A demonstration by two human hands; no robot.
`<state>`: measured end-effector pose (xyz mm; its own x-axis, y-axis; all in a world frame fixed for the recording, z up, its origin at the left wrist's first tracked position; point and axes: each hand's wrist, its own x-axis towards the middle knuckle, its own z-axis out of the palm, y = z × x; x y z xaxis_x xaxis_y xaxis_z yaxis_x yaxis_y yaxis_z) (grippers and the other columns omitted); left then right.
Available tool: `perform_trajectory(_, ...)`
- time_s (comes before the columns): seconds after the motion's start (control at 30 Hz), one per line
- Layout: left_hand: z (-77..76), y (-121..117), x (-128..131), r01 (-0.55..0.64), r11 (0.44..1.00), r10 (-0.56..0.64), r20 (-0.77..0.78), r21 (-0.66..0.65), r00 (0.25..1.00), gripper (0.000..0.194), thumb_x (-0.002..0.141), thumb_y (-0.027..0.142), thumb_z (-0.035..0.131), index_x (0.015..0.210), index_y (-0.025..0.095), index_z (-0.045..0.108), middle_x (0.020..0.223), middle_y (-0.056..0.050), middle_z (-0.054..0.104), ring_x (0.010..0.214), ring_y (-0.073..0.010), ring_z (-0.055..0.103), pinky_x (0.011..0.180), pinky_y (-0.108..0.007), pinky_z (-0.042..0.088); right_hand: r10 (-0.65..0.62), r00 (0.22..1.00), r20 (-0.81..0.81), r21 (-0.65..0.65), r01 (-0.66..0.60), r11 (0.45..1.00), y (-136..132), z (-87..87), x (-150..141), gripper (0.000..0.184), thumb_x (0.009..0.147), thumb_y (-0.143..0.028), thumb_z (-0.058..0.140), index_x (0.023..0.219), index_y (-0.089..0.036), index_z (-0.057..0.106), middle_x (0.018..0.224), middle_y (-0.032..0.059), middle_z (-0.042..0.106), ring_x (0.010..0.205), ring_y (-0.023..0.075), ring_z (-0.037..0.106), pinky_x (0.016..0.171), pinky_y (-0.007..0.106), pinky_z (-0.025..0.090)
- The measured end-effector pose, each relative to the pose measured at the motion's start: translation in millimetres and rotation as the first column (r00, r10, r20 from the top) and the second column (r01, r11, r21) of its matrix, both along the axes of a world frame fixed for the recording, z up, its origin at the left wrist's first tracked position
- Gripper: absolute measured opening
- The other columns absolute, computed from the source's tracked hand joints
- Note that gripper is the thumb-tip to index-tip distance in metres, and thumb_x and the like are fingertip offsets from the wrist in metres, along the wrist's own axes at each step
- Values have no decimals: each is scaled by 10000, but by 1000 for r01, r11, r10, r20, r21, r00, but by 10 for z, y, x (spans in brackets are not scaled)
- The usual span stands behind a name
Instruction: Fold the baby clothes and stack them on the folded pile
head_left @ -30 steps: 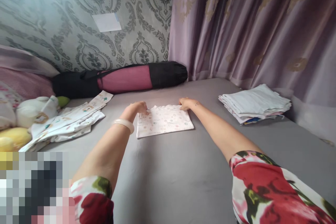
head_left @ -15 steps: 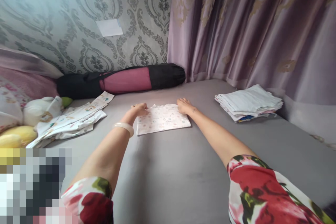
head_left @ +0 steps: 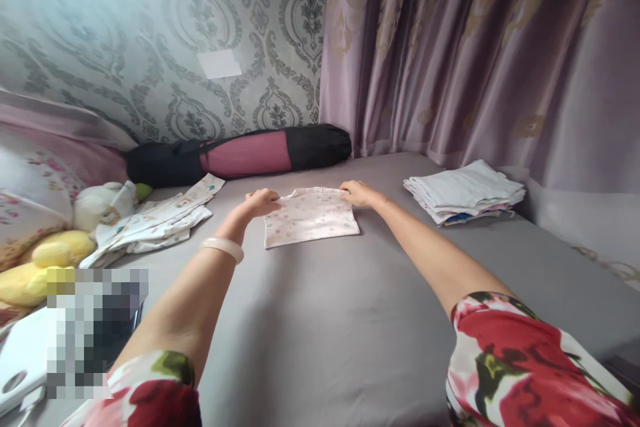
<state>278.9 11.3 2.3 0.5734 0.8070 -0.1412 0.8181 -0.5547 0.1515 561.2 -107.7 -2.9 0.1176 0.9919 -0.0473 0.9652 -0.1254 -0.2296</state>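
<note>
A folded white printed garment [head_left: 311, 217] with a gathered far edge lies in the middle of the bed, marked with small pale motifs. My left hand [head_left: 263, 201] is closed on its far left corner. At the far right corner, my right hand [head_left: 358, 193] pinches the same edge. The far edge looks slightly raised between the two hands, while the near edge rests on the grey sheet [head_left: 340, 320].
A stack of folded white clothes [head_left: 467, 190] sits to the right. On the left lie loose printed clothes [head_left: 155, 217], beside plush toys [head_left: 53, 257] and a white device [head_left: 25, 353]. A black and pink rolled bag [head_left: 247, 155] runs along the wall.
Both hands have gone from pressing at the garment's sides to gripping its far corners. Its far edge now stands slightly lifted. The view has shifted a little.
</note>
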Motion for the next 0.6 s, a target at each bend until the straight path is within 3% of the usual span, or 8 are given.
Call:
perform_trajectory(0.17,171,26,-213,155,954,-78,288,-255,955,325,700,475,591,859,211,693,787,15,679,790,-190,596,695,-258,428,125,977,-171,53,-117,992,-49,104,178,244,870,-206,609,1085,-159,715,1067,40,738,972,176,656,781,205,453)
perform_trajectory(0.27,350,-24,-293,204,928,-82,364,-312,928,326,671,504,639,808,212,688,714,26,630,713,-162,557,655,-248,412,166,953,-253,85,-149,985,-77,216,238,217,852,-190,620,1037,-148,725,1003,29,746,907,159,660,745,197,461)
perform_trajectory(0.43,645,-146,-306,161,956,-37,441,-247,897,309,681,493,663,735,189,640,638,31,547,613,-123,482,596,-249,374,178,945,-275,169,-134,976,-141,446,245,206,825,-176,628,1006,-154,724,975,22,742,890,155,651,746,208,460)
perform_trajectory(0.5,670,-148,-280,135,976,-35,496,-168,868,295,701,467,649,761,178,645,664,21,562,640,-127,500,613,-253,383,155,954,-257,231,-95,968,-168,492,238,209,835,-205,627,1017,-157,719,986,26,737,908,161,644,774,223,454)
perform_trajectory(0.6,587,-122,-233,46,998,-56,552,33,832,259,735,412,623,831,175,664,746,2,628,741,-153,562,702,-270,419,95,980,-174,348,-29,937,-200,466,227,229,865,-260,610,1047,-165,711,992,38,726,922,183,625,804,261,436)
